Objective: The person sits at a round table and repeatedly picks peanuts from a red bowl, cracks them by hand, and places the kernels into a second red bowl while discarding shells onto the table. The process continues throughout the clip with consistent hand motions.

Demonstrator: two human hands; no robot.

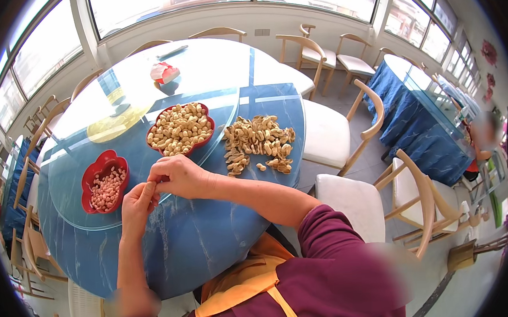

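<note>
My left hand (137, 206) and my right hand (181, 177) meet fingertip to fingertip above the table's near side. Both are closed in a pinch; whatever lies between the fingers is too small and covered to make out. Just left of them, a red scalloped bowl (85, 190) holds shelled pinkish peanut kernels (108, 188). Beyond my right hand sits another red bowl (212, 128), heaped with unshelled peanuts (180, 128). To the right, broken peanut shells (259, 140) lie in a loose pile on the table, with a peanut (261, 167) at its near edge.
The round blue marbled table (212, 241) carries a glass turntable (142, 216) under both bowls. Farther back stands a red-and-white packet (164, 72). Wooden chairs with white seats (328, 133) surround the table. A person (482, 132) is by another blue-covered table (416, 133) at right.
</note>
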